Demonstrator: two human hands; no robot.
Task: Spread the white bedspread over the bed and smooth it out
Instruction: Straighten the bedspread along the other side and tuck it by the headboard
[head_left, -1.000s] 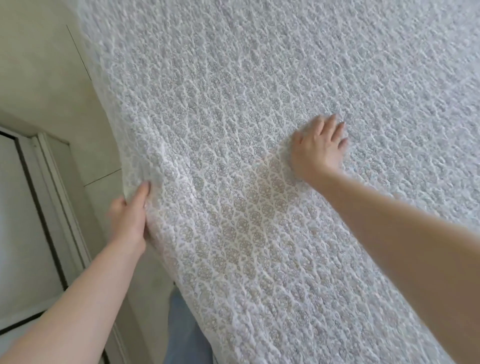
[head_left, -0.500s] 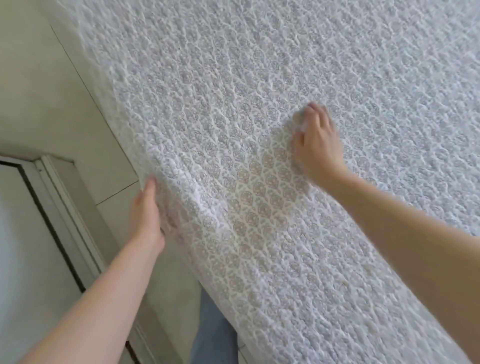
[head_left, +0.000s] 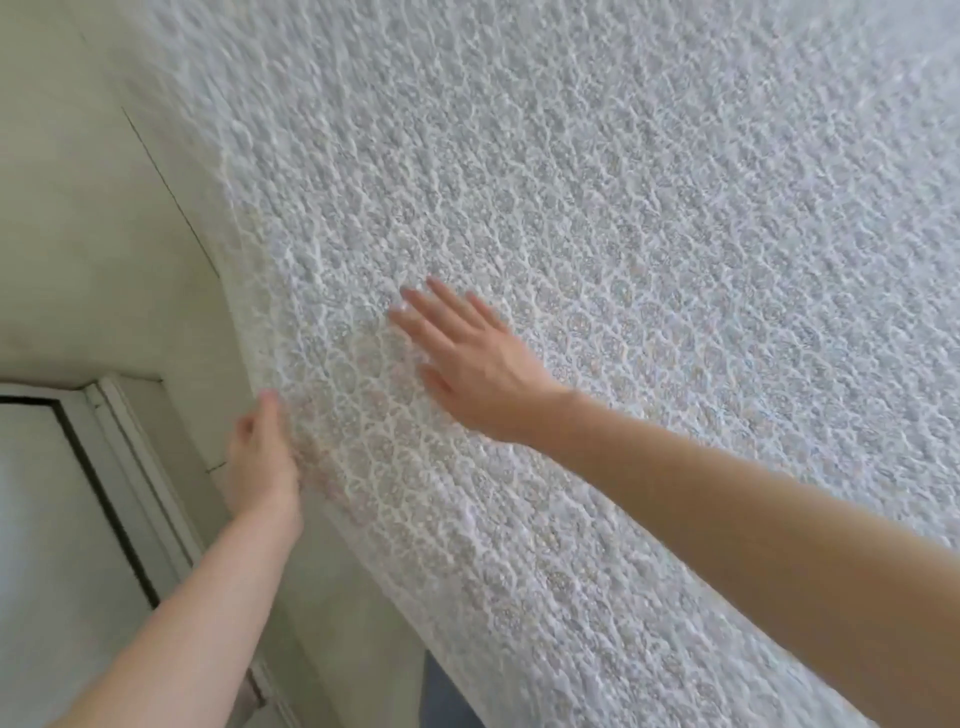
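The white bedspread (head_left: 649, 218), textured with a raised lattice pattern, covers the bed and fills most of the view. Its left edge hangs down over the bed's side. My right hand (head_left: 467, 358) lies flat on top of the cloth with the fingers spread and pointing up-left, palm down. My left hand (head_left: 262, 462) is at the hanging edge, thumb on the outer face; its fingers are hidden behind the fabric, so it seems to pinch the edge.
Pale tiled floor (head_left: 78, 234) runs along the bed's left side. A white door or window frame (head_left: 119, 483) with a dark seal stands at the lower left. Blue trouser fabric (head_left: 447, 696) shows at the bottom beside the bed.
My right hand has opened from a loose curl and slid left across the bedspread toward the edge. The left hand stays at the hanging edge. The view has shifted.
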